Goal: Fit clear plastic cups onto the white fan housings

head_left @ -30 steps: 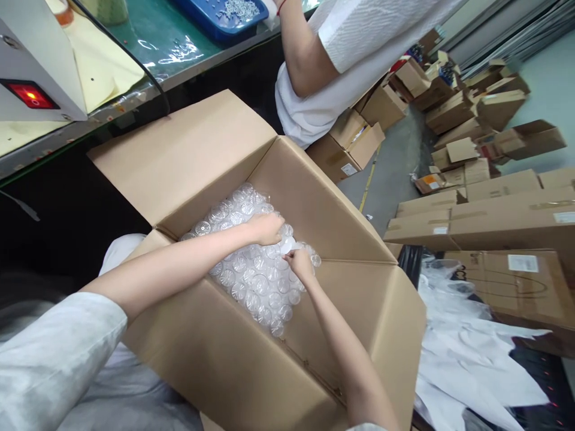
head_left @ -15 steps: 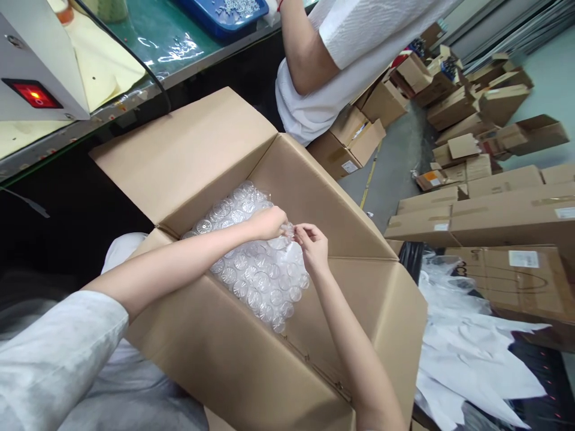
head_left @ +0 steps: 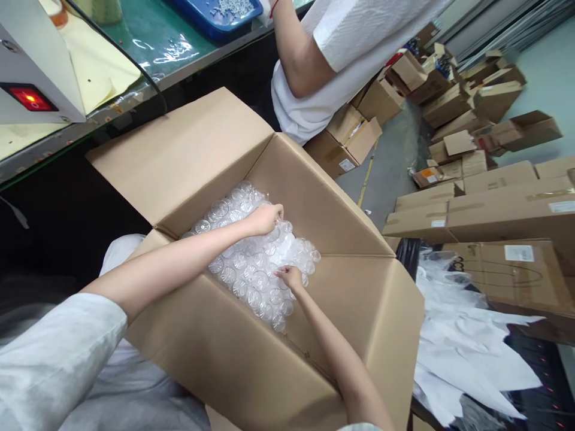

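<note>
An open cardboard box (head_left: 332, 185) stands tilted in view before me. Inside it lies clear bubble wrap (head_left: 256, 281) with large round bubbles, partly folded up near the middle around a whiter patch. My left hand (head_left: 268, 218) reaches in from the left, fingers closed on the wrap's edge by the far wall. Lower and to the right, my right hand (head_left: 291, 276) has its thumb and fingers pinched together at the wrap. Whatever lies beneath the wrap is hidden.
Behind the box, a person in a white shirt (head_left: 341, 54) sits at a green-topped bench (head_left: 157, 36) holding a blue tray (head_left: 215, 24) and a machine with a lit red switch (head_left: 30, 97). Cardboard boxes (head_left: 494, 191) are stacked at right, above white sheets (head_left: 471, 353).
My right hand has moved down and left, away from my left hand. A flap of bubble wrap now spreads out to the right between them. The left hand has shifted slightly.
</note>
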Demonstrator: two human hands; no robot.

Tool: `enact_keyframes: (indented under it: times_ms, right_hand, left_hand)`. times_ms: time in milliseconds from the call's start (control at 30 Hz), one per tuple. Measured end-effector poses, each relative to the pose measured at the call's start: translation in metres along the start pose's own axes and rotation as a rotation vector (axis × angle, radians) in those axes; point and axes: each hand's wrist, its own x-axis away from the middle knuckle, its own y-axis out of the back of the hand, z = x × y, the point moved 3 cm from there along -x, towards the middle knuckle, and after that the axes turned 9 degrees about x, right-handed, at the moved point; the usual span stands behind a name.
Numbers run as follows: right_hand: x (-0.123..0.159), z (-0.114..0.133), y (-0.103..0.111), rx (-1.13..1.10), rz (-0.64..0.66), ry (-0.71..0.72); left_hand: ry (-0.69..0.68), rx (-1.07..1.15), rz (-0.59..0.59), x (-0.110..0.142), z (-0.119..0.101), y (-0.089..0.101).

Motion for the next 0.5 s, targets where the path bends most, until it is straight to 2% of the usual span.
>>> enact_keyframes:
  times_ms: [133, 267, 500]
  right_hand:
    - [0.0, 0.005, 0.011, -0.001, -0.066, 0.089]
    - [0.001, 0.021, 0.034, -0.061, -0.131, 0.216]
    - [0.02, 0.055, 0.076, -0.317, -0.168, 0.399]
  left_hand:
    - [0.036, 0.031, -0.01, -0.002, 0.007, -0.001]
    - [0.075, 0.088, -0.035, -0.002, 0.009, 0.002]
    - [0.147, 0.366, -0.107, -0.01, 0.013, 0.008]
